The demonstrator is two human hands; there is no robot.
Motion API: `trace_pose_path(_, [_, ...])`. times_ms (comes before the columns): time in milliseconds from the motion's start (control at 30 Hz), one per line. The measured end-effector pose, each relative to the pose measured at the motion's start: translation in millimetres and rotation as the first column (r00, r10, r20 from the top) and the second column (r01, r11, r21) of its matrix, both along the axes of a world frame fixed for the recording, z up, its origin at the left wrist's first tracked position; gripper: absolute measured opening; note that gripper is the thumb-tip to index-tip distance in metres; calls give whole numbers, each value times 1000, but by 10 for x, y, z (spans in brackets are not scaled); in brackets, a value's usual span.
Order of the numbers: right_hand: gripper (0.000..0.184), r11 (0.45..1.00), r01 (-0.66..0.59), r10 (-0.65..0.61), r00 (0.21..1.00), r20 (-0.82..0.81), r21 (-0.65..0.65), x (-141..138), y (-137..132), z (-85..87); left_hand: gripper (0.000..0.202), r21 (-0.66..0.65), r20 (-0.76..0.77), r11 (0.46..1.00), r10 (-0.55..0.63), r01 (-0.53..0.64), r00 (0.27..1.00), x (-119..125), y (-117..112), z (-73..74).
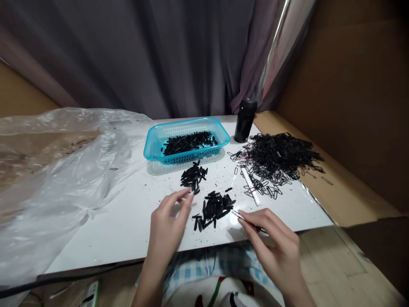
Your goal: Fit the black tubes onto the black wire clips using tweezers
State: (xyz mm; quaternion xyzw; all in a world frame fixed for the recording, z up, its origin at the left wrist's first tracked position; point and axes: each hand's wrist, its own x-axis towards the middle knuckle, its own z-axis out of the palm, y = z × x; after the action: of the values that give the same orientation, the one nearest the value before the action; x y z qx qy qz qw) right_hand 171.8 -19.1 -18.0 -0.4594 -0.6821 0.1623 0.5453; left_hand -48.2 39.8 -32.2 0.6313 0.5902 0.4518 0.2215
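Observation:
My right hand (273, 238) is closed round a pair of dark tweezers (255, 226), whose tips point left at the nearer pile of small black strips (217, 207) on the white tabletop (121, 230). My left hand (169, 217) hovers at the left of that pile, thumb and fingers slightly apart, with nothing plainly visible between them. Its fingertips are close to a second, smaller pile of black strips (193, 174). Behind both piles stands a blue plastic basket (187, 160) with many black strips (188, 143) in it.
At the right lies a large heap of black wire clips (277, 155), with a white strip (251, 185) before it. A black bottle (245, 120) stands upright at the back. Clear plastic sheeting (73, 183) covers the left side. Cardboard (345, 187) borders the right edge.

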Motion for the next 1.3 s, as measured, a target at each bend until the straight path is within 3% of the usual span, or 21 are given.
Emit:
trace_pose_path(100, [26, 999, -5, 5, 1000, 0, -35, 31, -22, -38, 36, 39, -207, 999, -19, 28, 978, -81, 128, -40])
trace_pose_path(333, [23, 992, -18, 20, 1000, 14, -127, 61, -61, -102, 12, -57, -309, 953, -301, 299, 902, -1, 22, -81])
trace_pose_path(533, [22, 990, -44, 48, 998, 31, -135, 75, -38, -114, 10, -125, -421, 968, -252, 219, 872, 55, -38, -82])
trace_pose_path(667, [20, 985, -39, 46, 998, 38, -165, 84, -37, -137, 10, -153, -416, 972, -228, 179, 880, 50, -37, -90])
trace_pose_path(900, [20, 983, -46, 51, 998, 24, -176, 98, -49, -176, 30, -110, -557, 981, -192, 157, 808, 80, 137, -109])
trace_pose_path(1067, [22, 986, -37, 44, 998, 41, -162, 149, -75, -217, 37, -113, -601, 992, -116, 60, 791, 93, 195, -170])
trace_pose_path(1200, [19, 989, -25, 33, 998, 48, -143, 182, -91, -251, 41, -102, -560, 991, -129, 87, 819, -16, 199, -110])
trace_pose_path(1300, [17, 991, -29, 37, 998, 59, -127, 196, -85, -234, 58, -142, -570, 980, -196, 139, 798, -124, 309, -73])
